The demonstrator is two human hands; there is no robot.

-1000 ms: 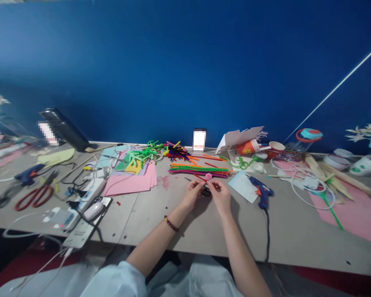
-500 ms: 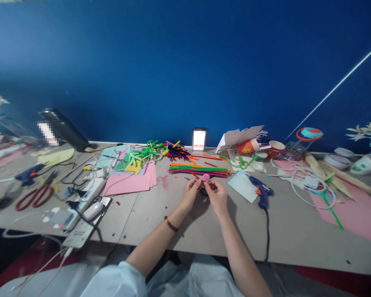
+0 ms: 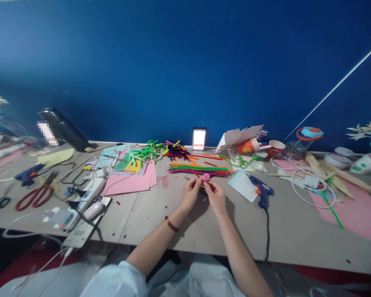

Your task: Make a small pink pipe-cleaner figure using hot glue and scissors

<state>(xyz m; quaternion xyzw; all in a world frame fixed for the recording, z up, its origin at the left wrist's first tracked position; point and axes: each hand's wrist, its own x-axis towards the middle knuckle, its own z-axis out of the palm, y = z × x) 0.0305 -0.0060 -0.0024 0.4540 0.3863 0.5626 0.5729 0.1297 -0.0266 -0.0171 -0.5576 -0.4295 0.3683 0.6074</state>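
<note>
My left hand [image 3: 191, 193] and my right hand [image 3: 215, 197] meet over the middle of the table, fingertips pinched close together. Between them shows a small pink fluffy piece [image 3: 206, 177], just above the fingertips. A short red pipe cleaner [image 3: 196, 174] sticks out at the left fingertips. Fingers cover how the two pieces join. Some dark object lies under the hands, mostly hidden. Just beyond them is a bundle of coloured pipe cleaners [image 3: 199, 169], orange, green and purple.
To the right, a blue glue gun [image 3: 262, 190] rests partly on pale blue paper [image 3: 241, 185], its cord running to the front edge. Pink paper [image 3: 131, 181], a power strip [image 3: 85, 202], a phone [image 3: 85, 229] and red-handled scissors [image 3: 35, 197] lie left. Paper cups [image 3: 249, 146] stand behind.
My right hand has shifted slightly left and its fingers have drawn in closer to the left hand. Red bits seen beside the right fingers before are now out of sight.
</note>
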